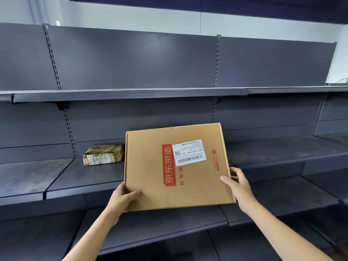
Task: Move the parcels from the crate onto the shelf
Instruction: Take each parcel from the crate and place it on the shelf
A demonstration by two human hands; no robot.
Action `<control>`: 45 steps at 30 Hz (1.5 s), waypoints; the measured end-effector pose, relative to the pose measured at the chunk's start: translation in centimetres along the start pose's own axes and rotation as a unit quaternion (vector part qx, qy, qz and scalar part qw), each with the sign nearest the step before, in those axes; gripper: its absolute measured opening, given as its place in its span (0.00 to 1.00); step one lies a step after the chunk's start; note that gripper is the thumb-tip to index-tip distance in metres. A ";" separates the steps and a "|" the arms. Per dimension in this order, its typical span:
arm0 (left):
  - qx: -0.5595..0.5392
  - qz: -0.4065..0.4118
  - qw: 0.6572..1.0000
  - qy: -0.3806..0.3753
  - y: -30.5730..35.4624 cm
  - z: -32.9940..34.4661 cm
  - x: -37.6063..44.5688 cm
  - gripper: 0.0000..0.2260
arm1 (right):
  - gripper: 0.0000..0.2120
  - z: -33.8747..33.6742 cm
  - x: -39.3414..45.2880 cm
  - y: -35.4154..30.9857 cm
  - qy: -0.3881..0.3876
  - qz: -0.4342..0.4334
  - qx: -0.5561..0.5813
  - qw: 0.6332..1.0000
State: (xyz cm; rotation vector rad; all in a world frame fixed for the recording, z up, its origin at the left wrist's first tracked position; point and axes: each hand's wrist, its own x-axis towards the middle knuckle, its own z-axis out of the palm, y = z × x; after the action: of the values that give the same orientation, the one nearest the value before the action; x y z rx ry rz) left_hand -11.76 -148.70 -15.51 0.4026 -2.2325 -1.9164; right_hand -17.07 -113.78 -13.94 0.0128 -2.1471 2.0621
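A flat brown cardboard parcel (150, 166) with a red printed band and a white shipping label is held over the middle shelf (84, 178) of a dark grey rack, its far edge reaching in over the shelf board. My left hand (122, 198) grips its near left corner, thumb on top. My right hand (238, 183) grips the right edge, thumb on the top face and fingers behind the side. A small taped parcel (103, 155) with a greenish wrap lies on the same shelf, just left of the big one. The crate is out of view.
The rack has an upper shelf (131, 94) above and a lower shelf (160, 225) below, both dark grey. Slotted uprights (69, 129) run down the back panel. The middle shelf continues to the right (282, 153) and to the left.
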 end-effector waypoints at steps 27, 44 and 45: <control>-0.016 0.064 0.997 -0.038 -0.1 -0.3 0.3 0.25 | 0.36 -2.0 0.7 1.3 -0.156 0.166 0.101 0.969; -0.079 0.151 0.984 0.056 2.2 1.7 0.5 0.26 | 0.24 -0.9 -0.4 3.5 -0.072 0.142 0.174 0.972; -0.077 0.153 0.984 0.057 2.4 2.1 0.3 0.30 | 0.23 -0.7 -0.6 3.8 -0.068 0.145 0.179 0.971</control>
State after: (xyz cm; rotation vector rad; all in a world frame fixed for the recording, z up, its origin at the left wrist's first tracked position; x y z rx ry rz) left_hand -12.92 -146.45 -13.52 0.1325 -1.9278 -1.8349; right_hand -16.88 -112.92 -17.78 -0.1267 -1.9083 2.6666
